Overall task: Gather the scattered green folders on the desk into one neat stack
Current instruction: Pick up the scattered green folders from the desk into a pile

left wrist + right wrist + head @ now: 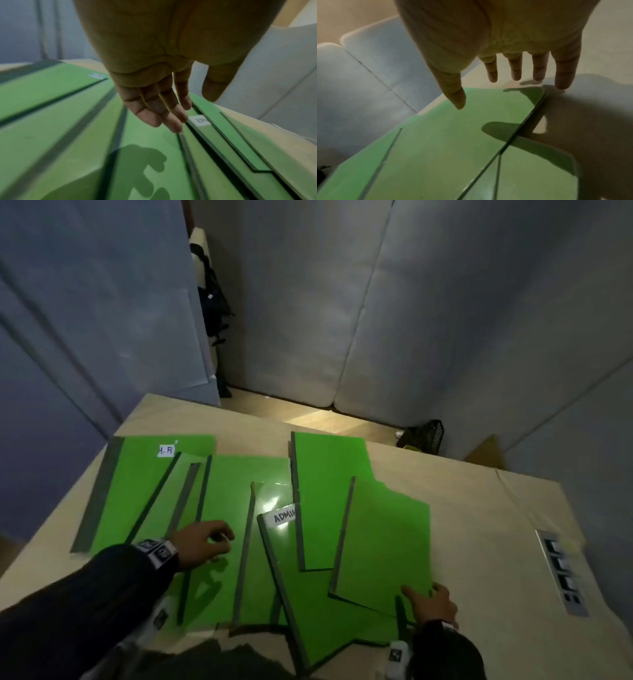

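Several green folders with grey spines lie overlapping across the beige desk (479, 518). One at the far left carries an "H.R" label (137, 491), and a middle one carries an "ADMIN" label (284, 517). My left hand (209, 541) hovers over the middle-left folders (85, 142) with loose fingers (173, 121), holding nothing; its shadow falls below it. My right hand (423, 592) is at the near right corner of the rightmost folder (387, 542). Its thumb (457, 100) is over the green sheet (453, 135), and its straight, spread fingers reach past the edge.
A socket strip (561, 570) is set into the desk at the right. Grey padded panels (445, 320) wall in the desk. A black basket (424, 436) sits on the floor behind it, and a dark bag (212, 296) hangs in the gap at the back left.
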Action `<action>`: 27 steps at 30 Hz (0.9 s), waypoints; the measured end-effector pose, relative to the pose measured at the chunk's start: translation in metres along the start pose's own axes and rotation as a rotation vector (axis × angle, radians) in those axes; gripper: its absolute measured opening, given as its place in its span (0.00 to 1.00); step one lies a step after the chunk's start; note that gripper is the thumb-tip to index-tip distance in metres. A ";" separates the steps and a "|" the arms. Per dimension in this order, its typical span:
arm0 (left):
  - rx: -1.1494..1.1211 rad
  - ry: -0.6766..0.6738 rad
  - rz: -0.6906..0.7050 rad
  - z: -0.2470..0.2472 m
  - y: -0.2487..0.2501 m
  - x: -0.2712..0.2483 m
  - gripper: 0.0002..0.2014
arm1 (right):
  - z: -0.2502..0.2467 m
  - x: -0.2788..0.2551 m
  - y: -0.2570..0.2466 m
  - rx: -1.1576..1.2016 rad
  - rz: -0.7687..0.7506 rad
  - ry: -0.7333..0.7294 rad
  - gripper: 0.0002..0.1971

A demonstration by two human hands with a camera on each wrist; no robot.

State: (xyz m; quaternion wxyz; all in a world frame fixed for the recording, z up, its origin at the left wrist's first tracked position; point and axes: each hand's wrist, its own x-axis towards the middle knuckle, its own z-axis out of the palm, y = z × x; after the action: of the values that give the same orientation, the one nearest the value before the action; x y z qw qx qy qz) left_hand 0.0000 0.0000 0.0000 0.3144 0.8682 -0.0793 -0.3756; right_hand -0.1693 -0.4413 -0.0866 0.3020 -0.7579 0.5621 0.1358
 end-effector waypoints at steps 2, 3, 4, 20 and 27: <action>-0.042 -0.041 0.011 0.020 0.025 0.022 0.13 | -0.001 0.007 -0.001 -0.030 0.065 -0.010 0.50; -0.066 -0.080 0.029 0.031 0.037 0.033 0.16 | 0.000 0.011 -0.001 -0.043 0.075 -0.024 0.52; -0.087 -0.113 0.040 0.043 0.051 0.042 0.19 | 0.001 0.014 -0.003 -0.043 0.062 -0.016 0.53; -0.863 -0.016 -0.241 0.129 0.121 0.095 0.14 | 0.022 -0.001 0.006 0.235 -0.084 -0.159 0.40; -0.673 0.082 -0.186 0.133 0.122 0.097 0.11 | 0.016 -0.008 0.011 0.211 -0.130 -0.203 0.38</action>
State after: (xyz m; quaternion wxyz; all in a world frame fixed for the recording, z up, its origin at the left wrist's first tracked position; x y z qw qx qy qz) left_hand -0.0132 -0.1973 -0.0537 0.5504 0.7338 0.1412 -0.3724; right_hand -0.1803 -0.4278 -0.0981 0.4435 -0.7391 0.4895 0.1321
